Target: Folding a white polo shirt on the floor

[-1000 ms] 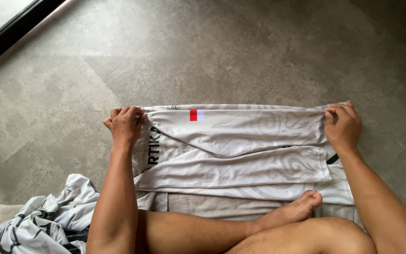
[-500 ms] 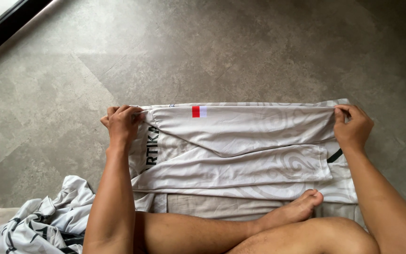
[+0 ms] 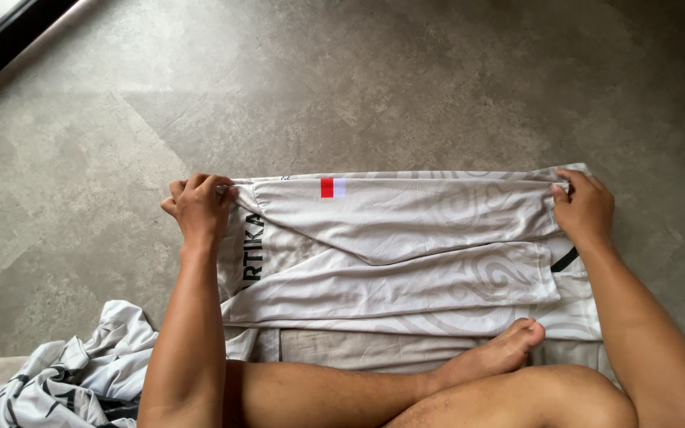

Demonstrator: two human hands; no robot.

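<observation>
Two hands pinched the far corners of a pale shirt lying flat on the grey floor: the left hand had its grip closed on the left corner, the right hand on the right. Its long axis ran left to right, the folded edge farthest from the person. Bare floor lay open beyond that edge and to both sides. Crossed legs touched the near edge, and a crumpled cloth sat near the left elbow.

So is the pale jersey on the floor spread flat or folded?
Folded in part: the jersey shows overlapping layers, a sleeve laid across it, left hand and right hand pinching its far corners.
</observation>
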